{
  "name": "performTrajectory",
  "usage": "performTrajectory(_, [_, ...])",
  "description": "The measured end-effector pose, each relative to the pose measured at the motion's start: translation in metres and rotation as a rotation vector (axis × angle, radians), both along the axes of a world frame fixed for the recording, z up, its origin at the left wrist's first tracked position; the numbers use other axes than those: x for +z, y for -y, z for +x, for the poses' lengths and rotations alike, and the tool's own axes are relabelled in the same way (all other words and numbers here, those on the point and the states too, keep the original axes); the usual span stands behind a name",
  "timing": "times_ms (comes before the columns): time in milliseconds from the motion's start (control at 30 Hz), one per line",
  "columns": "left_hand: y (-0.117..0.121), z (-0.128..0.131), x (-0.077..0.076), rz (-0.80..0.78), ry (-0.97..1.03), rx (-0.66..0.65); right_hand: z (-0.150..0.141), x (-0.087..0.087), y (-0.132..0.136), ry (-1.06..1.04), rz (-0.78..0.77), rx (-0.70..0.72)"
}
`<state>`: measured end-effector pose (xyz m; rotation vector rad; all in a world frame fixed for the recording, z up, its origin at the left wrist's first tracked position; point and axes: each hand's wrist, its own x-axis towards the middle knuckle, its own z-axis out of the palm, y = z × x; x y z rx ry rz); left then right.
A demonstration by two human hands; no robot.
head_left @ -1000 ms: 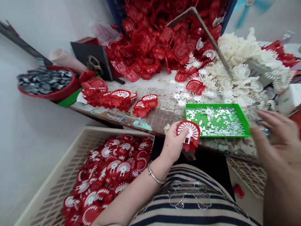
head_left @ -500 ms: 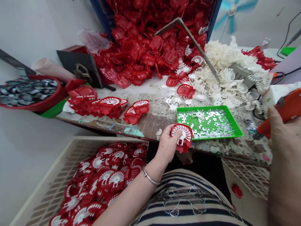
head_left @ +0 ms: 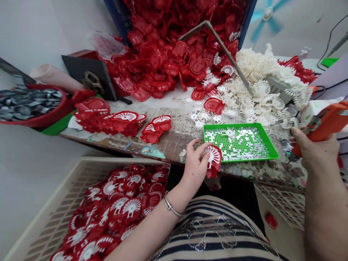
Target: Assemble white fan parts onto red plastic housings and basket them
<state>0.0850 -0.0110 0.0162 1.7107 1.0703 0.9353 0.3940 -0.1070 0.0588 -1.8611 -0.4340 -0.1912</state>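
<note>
At the bench's near edge (head_left: 178, 142), the left hand (head_left: 195, 166) pinches a red piece (head_left: 216, 164), one finger raised, beside the green tray (head_left: 250, 159); the right hand (head_left: 319, 154) grips an orange tool (head_left: 327, 121), most fingers hidden.

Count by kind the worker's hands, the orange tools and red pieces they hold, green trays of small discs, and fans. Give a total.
Hands (left hand, right hand): 2
Held orange tool: 1
Held red piece: 1
Green tray: 1
Fan: 1
Total: 6
</note>
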Motion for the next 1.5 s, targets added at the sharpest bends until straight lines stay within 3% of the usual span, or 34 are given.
performTrajectory(100, [0.0,0.002,-0.003,0.067,-0.016,-0.048,-0.016,0.021,-0.005,-0.148,0.019,-0.048])
performTrajectory(167, [-0.001,0.003,-0.005,0.088,-0.015,-0.081,-0.029,0.034,-0.009,-0.097,0.059,-0.012])
performTrajectory(267, [-0.001,0.002,-0.007,0.118,0.001,-0.089,-0.053,0.049,-0.018,-0.053,0.251,0.247])
performTrajectory(400, [-0.002,0.001,-0.007,0.138,-0.005,-0.084,-0.092,0.059,-0.043,-0.217,0.443,0.592])
performTrajectory(533, [-0.002,0.0,-0.005,0.137,-0.016,-0.099,-0.114,0.046,-0.072,-0.254,0.397,0.714])
performTrajectory(767, [-0.002,-0.001,-0.004,0.14,-0.012,-0.108,-0.115,0.015,-0.099,-0.226,0.327,0.76])
performTrajectory(1167, [-0.002,-0.003,-0.003,0.146,-0.051,-0.113,-0.114,0.004,-0.106,-0.206,0.33,0.745])
performTrajectory(1500, [-0.002,-0.004,0.0,0.127,-0.062,-0.128,-0.119,0.01,-0.102,-0.228,0.372,0.766])
